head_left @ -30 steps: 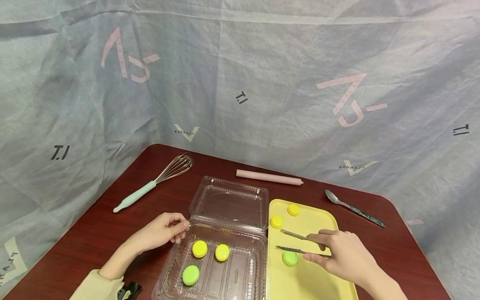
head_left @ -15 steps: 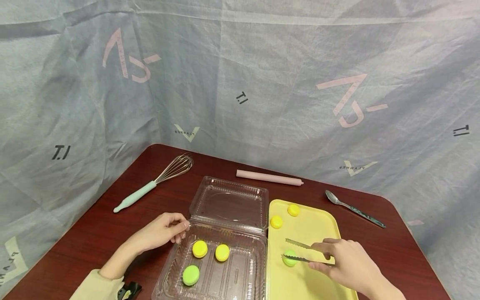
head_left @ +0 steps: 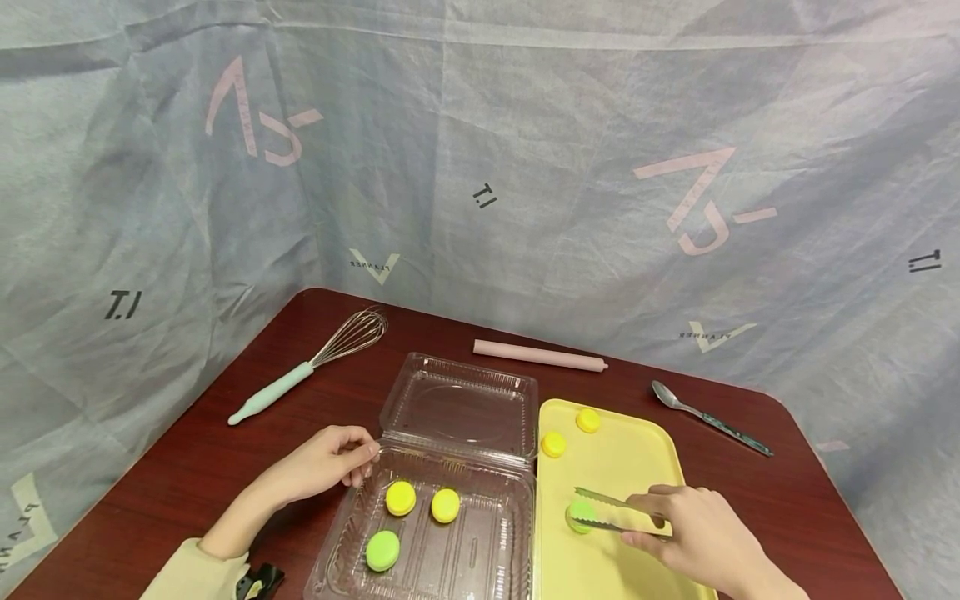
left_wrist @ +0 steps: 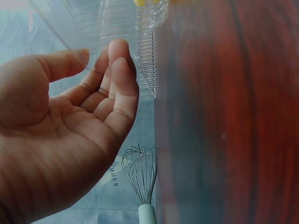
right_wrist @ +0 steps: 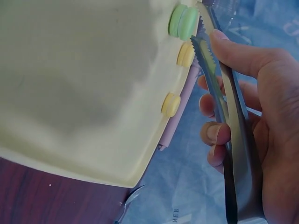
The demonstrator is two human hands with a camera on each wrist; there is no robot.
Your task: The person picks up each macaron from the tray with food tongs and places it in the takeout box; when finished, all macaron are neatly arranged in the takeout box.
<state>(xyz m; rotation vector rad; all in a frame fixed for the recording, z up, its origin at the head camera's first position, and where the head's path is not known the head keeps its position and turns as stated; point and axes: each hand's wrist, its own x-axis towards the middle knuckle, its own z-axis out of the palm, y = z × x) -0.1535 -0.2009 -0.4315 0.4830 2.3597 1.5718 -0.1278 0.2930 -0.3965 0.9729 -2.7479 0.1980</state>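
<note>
My right hand [head_left: 705, 533] holds metal tongs [right_wrist: 236, 140] with toothed tips over the yellow tray [head_left: 622, 454]. The tong tips stand parted at either side of a green macaron [right_wrist: 183, 22]; whether they touch it I cannot tell. Two yellow macarons [head_left: 553, 444] lie farther back on that tray. My left hand [head_left: 326, 462] is at the left rim of an opened clear plastic container [head_left: 480, 533], thumb and curled fingers on the edge. Inside it are two yellow macarons [head_left: 401, 498] and one green macaron [head_left: 382, 551].
A whisk [head_left: 307, 367] with a pale green handle lies at the left. At the back is a pink rolling pin [head_left: 540, 355]. A spoon [head_left: 708, 417] lies right of the tray. Grey cloth [head_left: 480, 167] hangs behind the dark red table [head_left: 195, 467].
The tongs have come down and slightly nearer to me, from beyond the green macaron on the tray to around it. My left hand stays at the container's rim.
</note>
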